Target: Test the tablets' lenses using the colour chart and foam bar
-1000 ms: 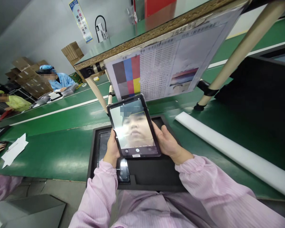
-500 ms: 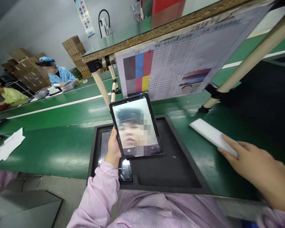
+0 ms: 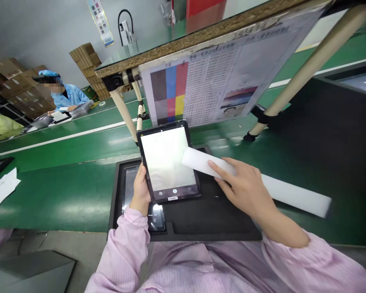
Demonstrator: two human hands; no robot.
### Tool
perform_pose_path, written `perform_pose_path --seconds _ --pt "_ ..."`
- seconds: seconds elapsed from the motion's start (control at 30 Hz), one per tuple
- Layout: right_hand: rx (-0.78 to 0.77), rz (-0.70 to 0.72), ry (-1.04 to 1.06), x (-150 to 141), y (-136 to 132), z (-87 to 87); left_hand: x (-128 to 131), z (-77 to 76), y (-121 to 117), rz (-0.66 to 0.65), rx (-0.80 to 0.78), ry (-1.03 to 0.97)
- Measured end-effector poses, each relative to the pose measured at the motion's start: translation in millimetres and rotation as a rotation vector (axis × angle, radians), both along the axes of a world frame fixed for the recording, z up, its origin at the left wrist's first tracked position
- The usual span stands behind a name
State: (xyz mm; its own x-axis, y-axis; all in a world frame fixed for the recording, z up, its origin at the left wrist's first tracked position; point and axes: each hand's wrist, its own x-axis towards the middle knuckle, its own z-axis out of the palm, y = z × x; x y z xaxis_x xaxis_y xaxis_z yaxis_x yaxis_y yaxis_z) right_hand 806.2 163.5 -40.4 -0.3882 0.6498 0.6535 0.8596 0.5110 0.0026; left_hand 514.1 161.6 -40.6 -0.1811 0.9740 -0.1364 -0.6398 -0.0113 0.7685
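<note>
Left hand (image 3: 142, 191) grips tablet (image 3: 167, 162) by its left edge, thumb on front bezel, remaining fingers curled round behind & out of sight. Tablet tilted up toward camera, screen lit near-blank white w/ row of small round icons along bottom edge. Held above black foam tray (image 3: 201, 219), not resting on it.

Right hand (image 3: 247, 189) lies on long white foam strip (image 3: 293, 195), palm down, fingers (image 3: 221, 167) stretched out & pressed fairly close together along strip's top; thumb hidden underneath, so grip on underside can't be told. Strip's near end overlaps tablet's right edge, covering part of screen; far end reaches out right over green desk (image 3: 64, 199), slightly blurred.

Black foam tray sits on desk right in front of body, just under both hands. Second tablet (image 3: 131, 191) w/ dark screen lies in tray's left recess, mostly hidden behind left hand & held tablet. Right recess of tray shows bare black foam.

Behind tablet: printed colour chart (image 3: 201, 85) w/ grey, blue, red, yellow blocks, text columns & small photos, hanging from raised shelf (image 3: 183, 44) on cream tube legs. White paper (image 3: 1, 189) on desk far left. Person in blue coat & cap (image 3: 64, 97) seated at far desk, cardboard boxes (image 3: 88, 61) stacked behind. Pink sleeves on both arms.
</note>
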Motion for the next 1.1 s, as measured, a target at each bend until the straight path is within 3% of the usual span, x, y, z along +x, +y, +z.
perform_pose_path --seconds 0.17,0.37,0.6,0.8,1.1 --pt "-0.029 -0.067 0.043 -3.6 -2.8 -6.8 -0.5 -0.5 1.8 0.026 0.031 -0.019" --pt "-0.018 -0.086 0.070 -0.3 -16.1 3.0 -5.9 -3.8 2.1 -0.016 -0.020 -0.048" --pt "0.050 -0.147 0.072 1.7 -31.0 12.7 -12.0 -5.8 -0.5 0.068 0.010 -0.058" --pt "0.113 -0.135 0.092 0.5 -36.5 17.9 -16.4 -6.2 -2.8 0.041 -0.007 -0.067" --pt "0.115 -0.142 0.084 3.6 -35.8 9.6 -19.1 -6.2 -3.0 0.039 0.018 -0.021"
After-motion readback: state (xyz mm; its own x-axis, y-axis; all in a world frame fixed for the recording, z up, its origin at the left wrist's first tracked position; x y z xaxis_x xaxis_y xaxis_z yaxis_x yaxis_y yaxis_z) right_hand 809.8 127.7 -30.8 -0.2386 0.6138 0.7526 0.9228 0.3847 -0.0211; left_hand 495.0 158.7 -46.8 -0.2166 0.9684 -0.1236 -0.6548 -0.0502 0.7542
